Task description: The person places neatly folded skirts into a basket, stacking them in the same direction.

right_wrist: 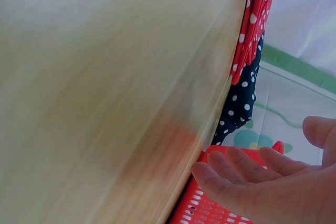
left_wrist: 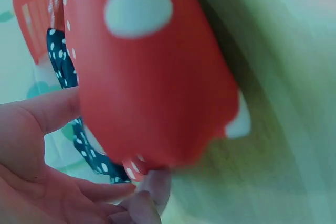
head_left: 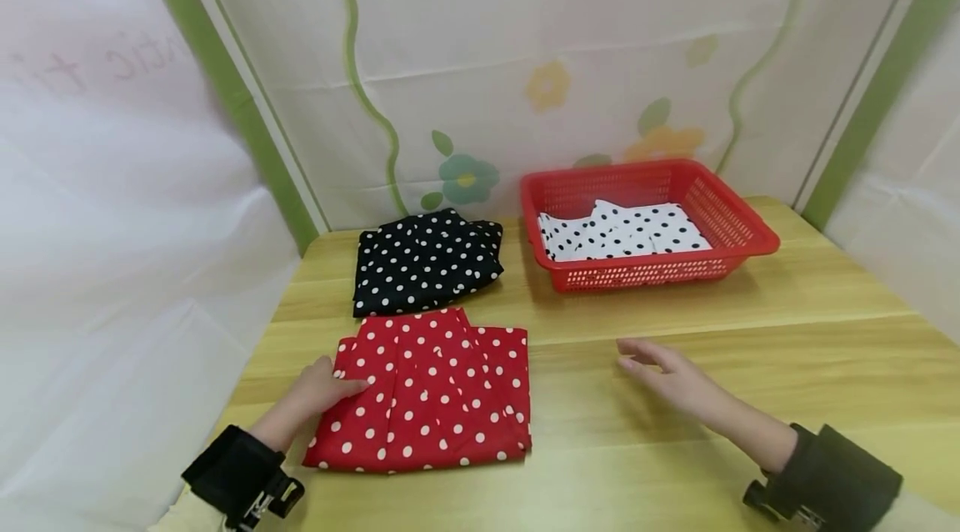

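A folded red garment (head_left: 427, 399) with white polka dots lies on the table in front of me. At its left edge my left hand (head_left: 318, 390) grips it, thumb on top and the other fingers at the edge below, as the left wrist view shows; part of the fingers (left_wrist: 157, 184) is hidden by the fabric. My right hand (head_left: 671, 373) hovers over the table to the right of the red garment, fingers relaxed and holding nothing. Just behind the red garment lies a folded black garment (head_left: 427, 257) with white dots.
At the back right stands a red plastic basket (head_left: 637, 273) with a folded white, black-dotted garment (head_left: 630, 230) inside. The wooden table (head_left: 570, 432) meets a flower-printed curtain (head_left: 465, 90) at the back, and white sheeting hangs on both sides.
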The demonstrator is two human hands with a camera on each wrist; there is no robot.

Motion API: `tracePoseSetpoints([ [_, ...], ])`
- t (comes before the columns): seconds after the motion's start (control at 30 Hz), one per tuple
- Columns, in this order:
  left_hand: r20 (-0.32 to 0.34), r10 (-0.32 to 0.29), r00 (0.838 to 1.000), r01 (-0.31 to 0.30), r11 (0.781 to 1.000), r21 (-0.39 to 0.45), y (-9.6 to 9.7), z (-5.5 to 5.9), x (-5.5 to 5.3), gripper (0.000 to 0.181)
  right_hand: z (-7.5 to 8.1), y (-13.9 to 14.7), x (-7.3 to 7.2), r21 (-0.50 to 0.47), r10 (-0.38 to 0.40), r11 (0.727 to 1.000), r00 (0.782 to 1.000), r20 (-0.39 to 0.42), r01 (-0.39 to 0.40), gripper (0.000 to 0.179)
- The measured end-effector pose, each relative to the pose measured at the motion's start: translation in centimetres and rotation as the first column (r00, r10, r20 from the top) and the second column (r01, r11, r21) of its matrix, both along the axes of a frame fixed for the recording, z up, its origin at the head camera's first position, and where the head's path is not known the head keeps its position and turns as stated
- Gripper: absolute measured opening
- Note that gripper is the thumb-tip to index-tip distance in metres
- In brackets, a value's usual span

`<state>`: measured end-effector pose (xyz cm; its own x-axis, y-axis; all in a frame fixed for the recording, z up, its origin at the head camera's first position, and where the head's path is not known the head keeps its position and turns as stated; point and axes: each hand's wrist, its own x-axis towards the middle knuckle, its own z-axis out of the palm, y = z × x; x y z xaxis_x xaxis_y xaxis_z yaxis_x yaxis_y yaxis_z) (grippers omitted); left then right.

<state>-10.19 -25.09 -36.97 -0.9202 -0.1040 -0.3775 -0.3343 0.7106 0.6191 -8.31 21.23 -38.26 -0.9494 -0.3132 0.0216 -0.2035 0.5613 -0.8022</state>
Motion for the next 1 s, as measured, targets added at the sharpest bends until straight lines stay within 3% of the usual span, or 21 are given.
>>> tracePoseSetpoints([
  [0.17,0.040,-0.003,0.999,0.002,1.000,0.025,1.1,-0.7,-0.4,0.052,-0.2,-0.3,-0.1,-0.035,-0.004,0.999,0.998,0.068,0.006,0.049],
  [0.47,0.008,-0.068,0.998,0.067,0.996,0.050,3.7,-0.9,-0.8,0.048,-0.2,0.1,-0.3,-0.051,-0.047,0.997,0.993,0.108,0.053,0.050],
  [0.63,0.014,-0.097,0.995,0.096,0.994,0.048,4.5,-0.6,-0.7,0.049,0.2,1.3,-0.2,0.001,-0.092,0.996,0.990,0.103,0.093,0.051],
  [1.0,0.030,-0.157,0.987,0.154,0.983,0.098,7.2,-0.3,-1.0,0.055,1.1,3.4,-0.3,0.135,-0.193,0.976,0.965,0.178,0.171,0.057],
])
